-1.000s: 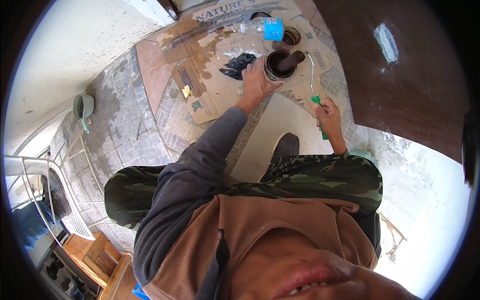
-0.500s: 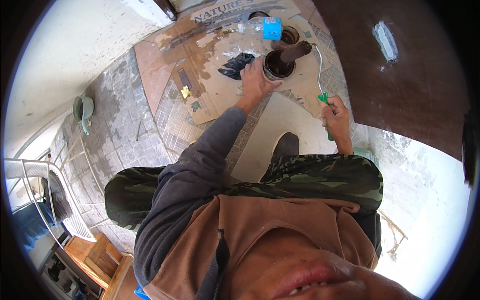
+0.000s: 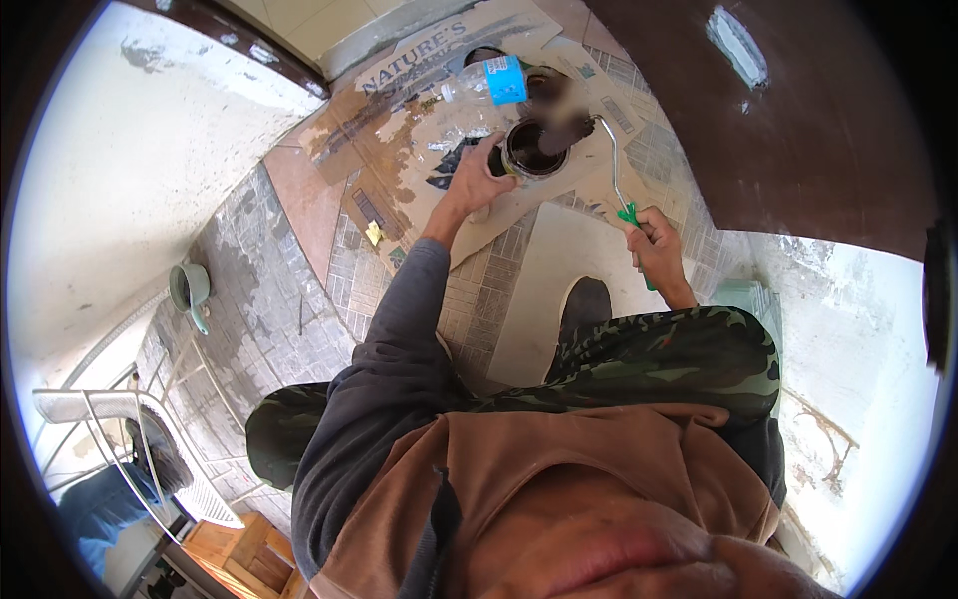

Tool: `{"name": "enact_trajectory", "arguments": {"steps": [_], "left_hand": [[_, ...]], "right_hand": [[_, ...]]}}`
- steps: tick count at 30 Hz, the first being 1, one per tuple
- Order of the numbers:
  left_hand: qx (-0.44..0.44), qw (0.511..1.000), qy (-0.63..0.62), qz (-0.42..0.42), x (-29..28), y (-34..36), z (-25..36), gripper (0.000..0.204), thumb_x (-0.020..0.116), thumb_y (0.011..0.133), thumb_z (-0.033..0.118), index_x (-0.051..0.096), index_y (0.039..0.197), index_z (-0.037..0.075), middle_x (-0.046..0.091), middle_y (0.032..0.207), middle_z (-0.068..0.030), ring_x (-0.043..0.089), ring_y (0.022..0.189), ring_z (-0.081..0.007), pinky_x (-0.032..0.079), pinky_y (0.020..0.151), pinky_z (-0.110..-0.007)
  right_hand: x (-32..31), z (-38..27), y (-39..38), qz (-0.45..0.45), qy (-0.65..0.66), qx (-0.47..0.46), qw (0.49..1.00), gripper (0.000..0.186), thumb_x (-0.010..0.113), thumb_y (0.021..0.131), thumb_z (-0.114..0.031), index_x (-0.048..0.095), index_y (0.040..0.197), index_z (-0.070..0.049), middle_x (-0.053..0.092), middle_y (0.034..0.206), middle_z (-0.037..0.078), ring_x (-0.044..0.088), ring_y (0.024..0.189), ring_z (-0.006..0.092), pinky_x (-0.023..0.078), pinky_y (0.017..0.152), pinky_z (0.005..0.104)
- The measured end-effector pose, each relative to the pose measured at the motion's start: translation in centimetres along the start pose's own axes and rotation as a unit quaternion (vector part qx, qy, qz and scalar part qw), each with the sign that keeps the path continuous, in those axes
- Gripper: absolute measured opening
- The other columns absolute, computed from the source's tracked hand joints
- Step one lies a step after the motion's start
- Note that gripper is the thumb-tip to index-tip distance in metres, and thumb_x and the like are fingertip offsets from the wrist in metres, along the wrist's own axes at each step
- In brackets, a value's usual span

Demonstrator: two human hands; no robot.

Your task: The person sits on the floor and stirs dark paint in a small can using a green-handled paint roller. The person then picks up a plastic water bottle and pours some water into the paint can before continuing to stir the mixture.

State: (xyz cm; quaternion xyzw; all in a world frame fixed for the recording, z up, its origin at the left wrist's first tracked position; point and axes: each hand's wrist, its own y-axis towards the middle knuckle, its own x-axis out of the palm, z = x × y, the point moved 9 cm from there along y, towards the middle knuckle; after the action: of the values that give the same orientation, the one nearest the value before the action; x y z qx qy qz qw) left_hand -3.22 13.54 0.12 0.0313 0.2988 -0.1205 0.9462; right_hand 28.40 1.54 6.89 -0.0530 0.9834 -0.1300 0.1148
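Note:
An open paint can with dark brown paint inside stands on the cardboard. My left hand grips its left side, thumb toward me and fingers round the far side. In my right hand is a paint roller, its green handle wrapped by my fingers and its bent wire frame reaching up and left. The roller's brown sleeve, smeared by motion, is over the can's right rim and hides part of the opening. A crumpled black plastic bag lies just left of the can, partly behind my left hand.
Stained cardboard covers the tiles. Beyond the can are a clear bottle with a blue label and more dark-stained containers. A brown panel rises at right. A green dipper and a white metal rack are at left.
The roller sleeve has come down and left over the can's rim. My left hand still grips the can, and the whole view has turned slightly.

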Motion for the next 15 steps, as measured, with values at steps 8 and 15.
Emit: {"name": "enact_trajectory", "arguments": {"steps": [8,15], "left_hand": [[-0.055,0.996,-0.039,0.05,-3.1,7.5,-6.2,0.056,0.086,0.085,0.03,0.069,0.13,0.002,0.073,0.117,-0.0205,0.068,0.102,-0.0304,0.053,0.093,-0.04],[-0.038,0.992,0.114,-0.038,1.1,12.8,-6.3,0.062,0.09,0.083,0.047,0.073,0.124,0.003,0.076,0.121,-0.0164,0.07,0.112,-0.0345,0.053,0.1,-0.044]], "right_hand": [[0.7,1.5,-0.7,-0.012,0.035,0.055,0.998,0.011,0.065,0.105,-0.013,0.059,0.109,-0.005,0.058,0.075,-0.002,0.048,0.055,0.0034,0.04,0.048,0.0232],[0.4,1.6,-0.6,-0.006,0.035,0.07,0.997,0.013,0.068,0.103,-0.014,0.06,0.108,-0.005,0.056,0.073,-0.004,0.044,0.064,0.0024,0.036,0.055,0.0259]]}}
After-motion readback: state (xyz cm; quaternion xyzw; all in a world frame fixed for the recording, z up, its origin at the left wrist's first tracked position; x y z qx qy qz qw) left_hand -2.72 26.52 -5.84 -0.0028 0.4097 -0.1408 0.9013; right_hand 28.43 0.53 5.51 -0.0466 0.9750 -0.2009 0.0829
